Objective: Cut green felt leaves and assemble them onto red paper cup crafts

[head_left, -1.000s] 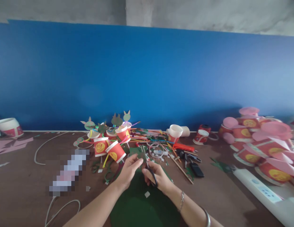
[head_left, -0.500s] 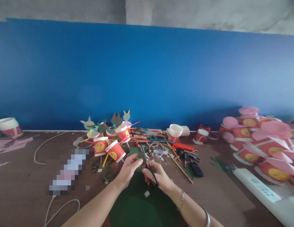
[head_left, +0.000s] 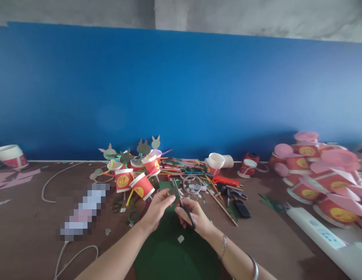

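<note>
In the head view, pinches a small dark green paper piece [head_left: 173, 193] between thumb and fingers of the left hand [head_left: 158, 207], right at the fingertips, toward the right hand. Grips black-handled scissors [head_left: 182, 203] in the right hand [head_left: 196, 219], closed around the handles, with blades pointing away from the body and just beside the paper piece. Cannot tell, at this size, any bite of blades into paper. Has both hands near each other but apart, above a dark green surface [head_left: 178, 258] with a pale scrap [head_left: 181, 239] on it. Beyond and left of the left hand, shows a tilted red paper cup [head_left: 142, 187], next to an upright red cup [head_left: 124, 181]. Beyond the right hand, shows a white tube [head_left: 197, 188]; farther right, a wooden stick [head_left: 226, 212] and a black fob [head_left: 242, 209]
</note>
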Demonstrator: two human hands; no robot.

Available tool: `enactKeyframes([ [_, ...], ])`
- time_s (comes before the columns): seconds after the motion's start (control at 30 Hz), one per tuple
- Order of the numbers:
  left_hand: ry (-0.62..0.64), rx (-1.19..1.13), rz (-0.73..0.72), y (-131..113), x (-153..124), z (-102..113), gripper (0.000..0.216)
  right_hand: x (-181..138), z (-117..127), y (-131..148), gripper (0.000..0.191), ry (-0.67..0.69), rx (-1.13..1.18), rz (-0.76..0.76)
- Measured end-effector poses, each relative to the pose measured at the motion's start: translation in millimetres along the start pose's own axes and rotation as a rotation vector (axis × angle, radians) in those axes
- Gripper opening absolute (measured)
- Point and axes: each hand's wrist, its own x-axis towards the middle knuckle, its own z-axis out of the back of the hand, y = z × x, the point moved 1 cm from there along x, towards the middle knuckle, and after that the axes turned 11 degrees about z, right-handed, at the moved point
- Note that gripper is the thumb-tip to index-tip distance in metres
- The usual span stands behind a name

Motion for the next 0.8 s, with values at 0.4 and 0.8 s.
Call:
enactKeyframes([
  [0.4, -0.004, 0.007, -0.001, -1.4, 0.2, 0.9, 0.028, 0.0, 0.7, -0.8, 0.033, -0.002, -0.018, -0.008],
  [0.8, -0.106, 0.103, -0.047, 1.5, 1.6, 5.5, 0.03, 0.6, -1.3, 5.2, 0.036, -0.006, -0.041, -0.042],
])
